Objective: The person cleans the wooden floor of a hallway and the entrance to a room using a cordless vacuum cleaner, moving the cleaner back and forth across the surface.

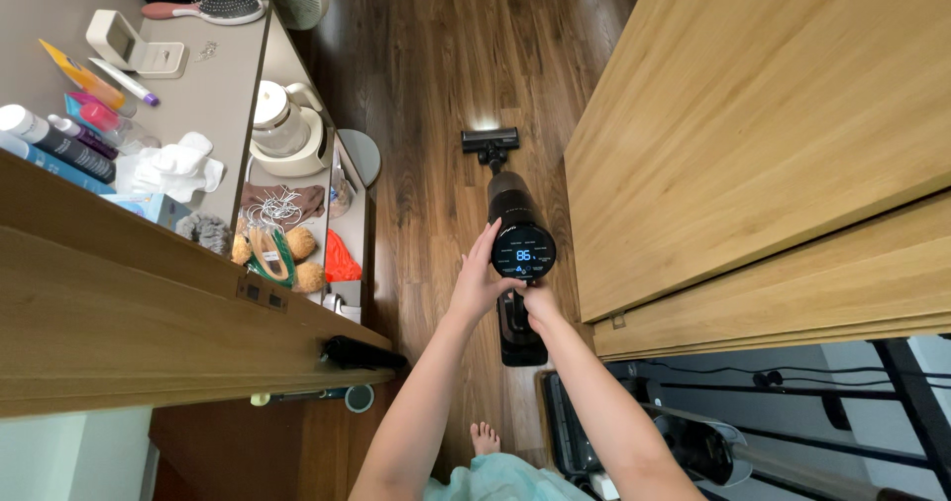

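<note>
A black cordless stick vacuum (519, 233) stands in front of me, its round lit display facing up. Its floor head (490, 141) rests on the dark wood floor (426, 75) with a small light glowing ahead of it. My left hand (481, 275) rests against the left side of the vacuum body beside the display, fingers partly spread. My right hand (539, 303) is wrapped around the handle just under the display. My bare foot (484, 438) shows below.
A grey countertop (198, 85) on the left holds a hairbrush (208, 6), bottles, tissues and a kettle (284, 126). A lower shelf holds cords and toys. A large wooden cabinet (753, 114) fills the right. A treadmill base (693, 442) lies at the lower right.
</note>
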